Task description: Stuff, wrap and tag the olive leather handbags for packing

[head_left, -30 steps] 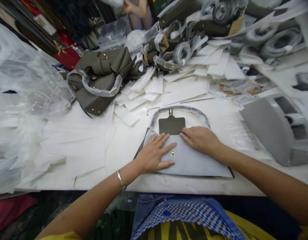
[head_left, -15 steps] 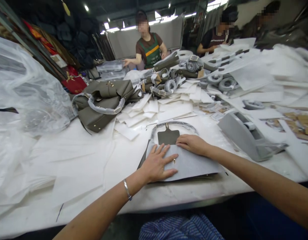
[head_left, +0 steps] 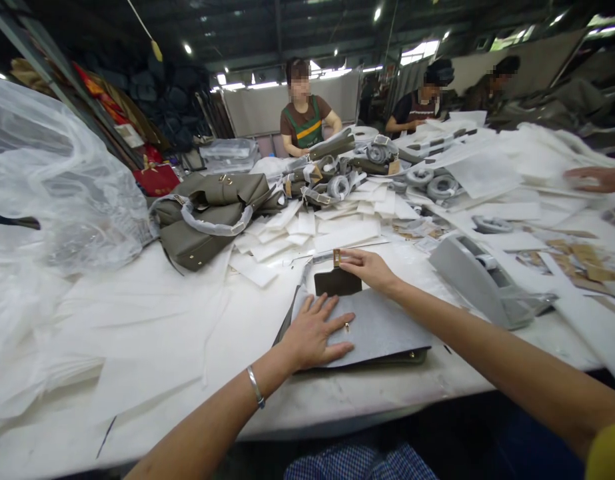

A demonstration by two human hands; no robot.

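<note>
A dark olive handbag lies flat in front of me, mostly under a pale grey sheet with a small gold fitting poking through. My left hand presses on the sheet, fingers spread. Beyond the sheet's far edge shows a dark flap, with a short strap tab bearing gold at its end. My right hand pinches this tab between thumb and fingers. A wrapped bag handle curves around the flap, partly hidden behind my right hand.
Another olive handbag stands to the left, near clear plastic wrap. White sheets and wrapped straps are heaped at the back. A grey tape dispenser sits at right. Co-workers are across the table; another person's hand reaches in at far right.
My right hand has moved from the sheet's far edge up to the strap tab, which is now tilted up. My left hand stays put. The co-worker opposite has drawn an arm in.
</note>
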